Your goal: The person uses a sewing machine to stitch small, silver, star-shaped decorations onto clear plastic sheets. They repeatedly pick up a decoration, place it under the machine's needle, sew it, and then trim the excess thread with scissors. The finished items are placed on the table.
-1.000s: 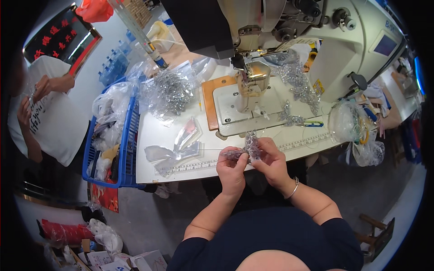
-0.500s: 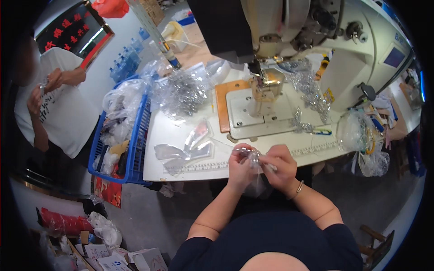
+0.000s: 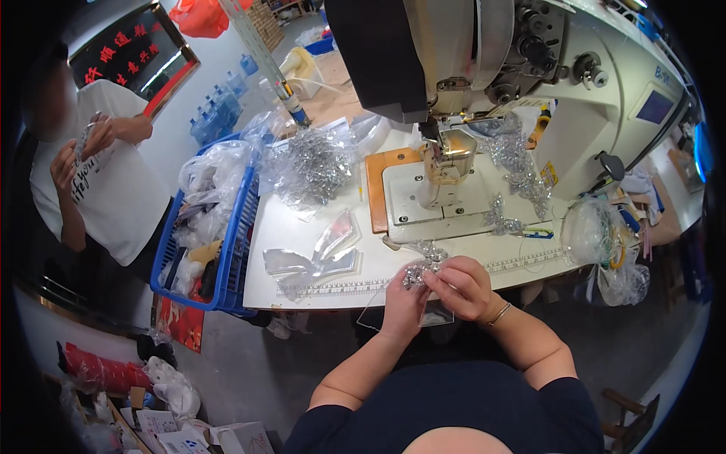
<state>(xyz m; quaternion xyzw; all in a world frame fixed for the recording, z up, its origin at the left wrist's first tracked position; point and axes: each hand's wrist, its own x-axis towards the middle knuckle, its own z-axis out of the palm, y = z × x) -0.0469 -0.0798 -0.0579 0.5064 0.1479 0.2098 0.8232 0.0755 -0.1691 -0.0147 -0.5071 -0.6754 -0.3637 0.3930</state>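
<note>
Hands meet at the tabletop (image 3: pixel 318 291) edge: my left hand (image 3: pixel 403 301) and right hand (image 3: pixel 463 286) both pinch a silver sequin trim piece (image 3: pixel 420 266); I cannot resolve its shape, partly covered by fingers.

left hand (image 3: pixel 403 299), right hand (image 3: pixel 463 286), sequinned bow (image 3: pixel 423 265), sewing machine (image 3: pixel 522 83)

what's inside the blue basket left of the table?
The blue basket holds crumpled clear plastic bags on top, with a tan item and something dark lower down. Whatever lies beneath the bags is covered.
</note>
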